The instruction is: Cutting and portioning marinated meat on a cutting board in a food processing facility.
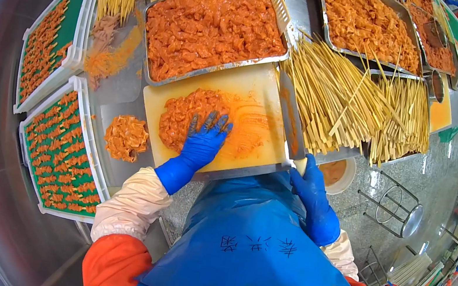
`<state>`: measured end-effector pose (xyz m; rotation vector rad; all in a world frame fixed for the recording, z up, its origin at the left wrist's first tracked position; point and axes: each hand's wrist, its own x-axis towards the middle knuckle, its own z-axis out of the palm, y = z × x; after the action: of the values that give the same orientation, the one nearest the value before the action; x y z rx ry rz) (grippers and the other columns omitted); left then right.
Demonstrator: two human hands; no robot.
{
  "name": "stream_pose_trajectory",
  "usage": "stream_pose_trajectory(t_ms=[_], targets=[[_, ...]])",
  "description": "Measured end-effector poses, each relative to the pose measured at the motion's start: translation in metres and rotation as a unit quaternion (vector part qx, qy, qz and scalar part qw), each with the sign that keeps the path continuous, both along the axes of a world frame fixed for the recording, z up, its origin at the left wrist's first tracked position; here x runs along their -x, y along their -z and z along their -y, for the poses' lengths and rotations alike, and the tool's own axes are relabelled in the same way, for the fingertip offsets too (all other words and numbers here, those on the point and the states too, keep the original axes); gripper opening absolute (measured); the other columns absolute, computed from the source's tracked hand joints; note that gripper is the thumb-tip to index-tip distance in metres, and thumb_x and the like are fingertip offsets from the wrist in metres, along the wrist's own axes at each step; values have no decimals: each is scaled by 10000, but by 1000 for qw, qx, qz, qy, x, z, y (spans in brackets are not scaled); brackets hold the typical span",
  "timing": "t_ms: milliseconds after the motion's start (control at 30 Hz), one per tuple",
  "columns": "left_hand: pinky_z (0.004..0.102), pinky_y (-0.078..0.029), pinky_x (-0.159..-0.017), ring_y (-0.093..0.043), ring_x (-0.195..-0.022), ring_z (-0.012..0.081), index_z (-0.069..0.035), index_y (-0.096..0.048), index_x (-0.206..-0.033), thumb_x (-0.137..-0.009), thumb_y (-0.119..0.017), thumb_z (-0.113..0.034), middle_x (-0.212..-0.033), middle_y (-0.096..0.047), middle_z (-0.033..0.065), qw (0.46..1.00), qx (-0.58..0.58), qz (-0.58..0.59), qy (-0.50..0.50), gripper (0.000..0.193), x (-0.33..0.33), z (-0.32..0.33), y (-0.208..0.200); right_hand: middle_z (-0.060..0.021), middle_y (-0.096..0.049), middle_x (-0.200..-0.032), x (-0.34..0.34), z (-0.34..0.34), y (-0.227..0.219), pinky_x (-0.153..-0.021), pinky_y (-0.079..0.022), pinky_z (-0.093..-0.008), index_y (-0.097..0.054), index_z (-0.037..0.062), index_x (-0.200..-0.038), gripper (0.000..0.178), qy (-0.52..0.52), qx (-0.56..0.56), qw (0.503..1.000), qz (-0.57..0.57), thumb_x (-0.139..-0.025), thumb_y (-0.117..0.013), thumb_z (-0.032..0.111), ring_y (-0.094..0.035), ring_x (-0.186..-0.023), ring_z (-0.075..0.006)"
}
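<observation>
My left hand [203,144], in a blue glove smeared at the fingertips, lies with fingers stretched out on a pile of marinated raw meat pieces [180,115]. The pile sits on the left half of a yellowish cutting board [258,88]; orange smears mark its right half. At the board's near right corner my right hand [316,194], also gloved in blue, is closed around the pale handle of a knife [291,114]. Its broad blade points away from me along the board's right edge. A smaller clump of meat [126,138] rests left of the board.
Beyond the board stands a metal tray [216,70] heaped with meat. Bamboo skewers [331,93] are piled to the right. On the left are white-rimmed green trays [85,151] of skewered meat. A bucket [342,175] and a metal stool [411,220] stand on the floor at right.
</observation>
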<state>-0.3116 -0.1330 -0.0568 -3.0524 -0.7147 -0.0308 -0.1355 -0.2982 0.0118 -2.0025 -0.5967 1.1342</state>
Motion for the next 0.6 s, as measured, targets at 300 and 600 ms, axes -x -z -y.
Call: stream_pose_trajectory(t_ms=[300, 600], targets=[[403, -235, -810, -360, -925, 298, -122, -371, -1039, -615, -520, -271, -996, -385, 146, 950, 125, 181, -220, 474, -96, -117, -26, -101, -464, -580, -8, -3, -6, -378, -361, -243, -324, 20, -983, 362, -2, 21, 999, -30, -674, -474, 132, -465, -441, -150], [333, -352, -738, -397, -906, 272, -111, -410, -1005, -556, -561, -183, -950, -414, 150, 932, 209, 25, -297, 479, -107, -165, 1, -181, -502, -697, -15, 10, 6, -498, -396, -314, -329, 16, -980, 391, -4, 38, 999, -4, -664, -486, 183, -512, -613, -284]])
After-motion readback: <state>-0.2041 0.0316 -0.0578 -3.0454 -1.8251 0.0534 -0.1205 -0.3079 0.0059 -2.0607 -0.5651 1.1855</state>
